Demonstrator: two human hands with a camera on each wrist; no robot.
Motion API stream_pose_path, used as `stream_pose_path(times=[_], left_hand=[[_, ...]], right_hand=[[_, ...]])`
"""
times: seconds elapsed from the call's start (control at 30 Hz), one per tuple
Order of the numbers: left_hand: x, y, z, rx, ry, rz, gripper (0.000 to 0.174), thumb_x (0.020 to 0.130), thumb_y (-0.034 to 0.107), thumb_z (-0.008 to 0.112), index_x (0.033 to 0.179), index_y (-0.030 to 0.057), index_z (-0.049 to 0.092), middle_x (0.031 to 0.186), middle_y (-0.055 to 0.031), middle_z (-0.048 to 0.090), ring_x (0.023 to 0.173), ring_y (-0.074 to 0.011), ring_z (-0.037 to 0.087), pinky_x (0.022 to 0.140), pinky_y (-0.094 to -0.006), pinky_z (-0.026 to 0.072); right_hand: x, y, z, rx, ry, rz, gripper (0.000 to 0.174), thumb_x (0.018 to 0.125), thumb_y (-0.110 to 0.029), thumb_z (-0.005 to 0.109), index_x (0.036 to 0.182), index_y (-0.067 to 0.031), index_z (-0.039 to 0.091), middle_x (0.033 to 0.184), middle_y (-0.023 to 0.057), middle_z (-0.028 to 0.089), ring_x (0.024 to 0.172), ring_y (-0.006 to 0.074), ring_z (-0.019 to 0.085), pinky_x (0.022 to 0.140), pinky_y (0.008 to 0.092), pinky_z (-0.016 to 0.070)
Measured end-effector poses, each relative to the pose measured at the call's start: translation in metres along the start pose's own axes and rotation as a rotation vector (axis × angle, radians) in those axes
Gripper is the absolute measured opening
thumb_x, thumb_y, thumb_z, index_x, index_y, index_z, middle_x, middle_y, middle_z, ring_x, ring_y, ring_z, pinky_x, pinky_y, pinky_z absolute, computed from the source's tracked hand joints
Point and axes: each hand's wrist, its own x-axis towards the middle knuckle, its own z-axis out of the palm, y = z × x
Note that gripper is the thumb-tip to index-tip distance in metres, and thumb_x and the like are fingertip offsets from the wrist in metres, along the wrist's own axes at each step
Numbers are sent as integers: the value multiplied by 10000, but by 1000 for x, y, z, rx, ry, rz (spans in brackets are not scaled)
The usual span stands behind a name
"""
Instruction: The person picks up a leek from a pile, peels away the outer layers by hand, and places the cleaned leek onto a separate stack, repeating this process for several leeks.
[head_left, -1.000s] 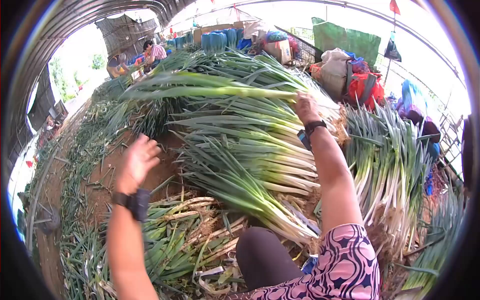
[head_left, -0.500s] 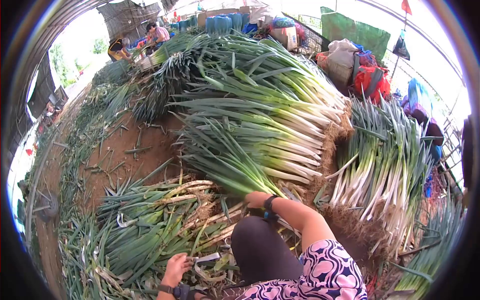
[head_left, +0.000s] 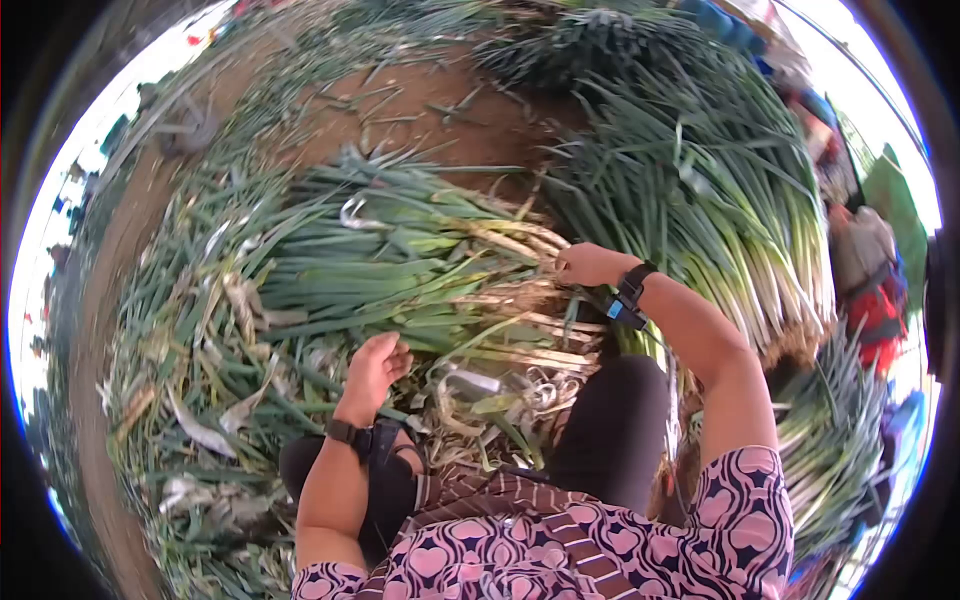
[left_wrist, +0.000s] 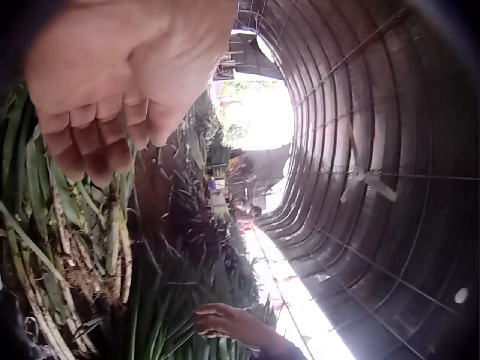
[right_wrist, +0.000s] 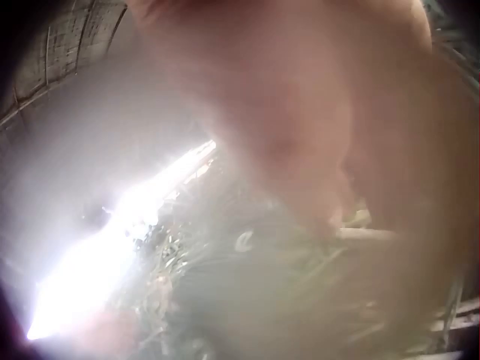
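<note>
Dirty, untrimmed green onions point(head_left: 400, 290) lie in a heap in front of my knees, leaves to the left and roots to the right. My right hand point(head_left: 595, 265) reaches their root ends, with its fingers bent right at the pale stalks. A pale stalk point(right_wrist: 366, 234) shows by its fingertips in the blurred right wrist view; I cannot tell whether the fingers grip it. My left hand point(head_left: 375, 370) hovers over the near side of the heap, fingers loosely curled, palm showing in the left wrist view, nothing in it.
Cleaned green onions point(head_left: 720, 210) with white shafts lie stacked at the right, and another bunch point(head_left: 830, 440) lies nearer me. Peeled leaves and scraps point(head_left: 210, 420) litter the left. Bare soil point(head_left: 430, 120) shows beyond the heap. My knee point(head_left: 620, 420) is close under the right arm.
My right hand swung a green onion over the cleaned stack, came down to its near end, and is now empty-looking at the untrimmed heap. The left hand dropped towards my lap. The head view turned left and down.
</note>
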Motion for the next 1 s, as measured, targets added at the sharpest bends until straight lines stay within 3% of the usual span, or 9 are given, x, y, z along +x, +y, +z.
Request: stream_pose_path(times=[0.07,0.17,0.23,0.37,0.43,0.53,0.6,0.83,1.0], left_hand=[[7,6,-4,-64,66,51,141,891,203,574,957,79,571,854,-47,622,742,-160,607,709,-309,504],[3,25,-13,-96,52,122,161,886,207,580,969,70,564,865,-55,619,754,-171,610,715,-311,505],[-7,35,-11,-115,68,112,165,890,180,571,995,53,562,870,-65,620,751,-180,614,715,-306,505],[-26,46,-11,-147,22,132,147,907,149,535,1011,52,569,896,-79,624,758,-180,610,719,-309,504],[-31,48,-12,-151,25,132,146,913,144,524,1017,54,571,907,-84,625,763,-184,610,726,-312,503],[-35,50,-7,-171,65,105,152,896,119,540,1017,33,567,896,-86,625,760,-162,607,728,-279,489],[-34,46,-10,-158,68,86,144,896,117,538,1008,31,566,898,-87,625,760,-162,606,728,-278,487],[-27,41,-12,-148,93,48,134,900,121,540,997,30,560,899,-89,624,760,-161,607,720,-274,483],[-24,32,-7,-165,31,-2,143,899,129,542,1008,41,565,891,-79,623,755,-159,608,727,-296,499]], right_hand=[[37,-10,3,10,-63,52,294,775,-246,520,840,1,667,833,182,653,763,354,621,698,459,478],[89,-39,33,-218,-210,-106,257,790,-257,539,889,-57,666,830,190,637,813,362,608,724,442,472],[95,-76,54,-245,-381,35,249,787,-153,513,877,27,659,901,216,645,817,331,637,694,432,500],[111,-56,195,-113,-174,186,252,808,-137,513,978,-16,654,977,182,653,855,338,640,714,459,512],[115,-54,244,-117,-401,247,288,835,-152,513,1085,-49,610,997,162,650,911,318,631,728,480,508],[102,-71,270,-4,-400,343,283,832,-121,475,1079,-39,587,1116,185,586,962,352,599,817,450,478],[90,-63,319,-76,-162,308,186,828,-157,497,959,-77,603,1058,141,573,1000,318,564,817,450,468],[77,-59,354,-251,-14,319,195,824,-149,497,1001,-107,567,989,131,578,952,313,572,793,436,468],[55,-59,292,198,-316,314,318,826,-223,552,1071,-70,421,956,213,599,904,383,587,762,472,463]])
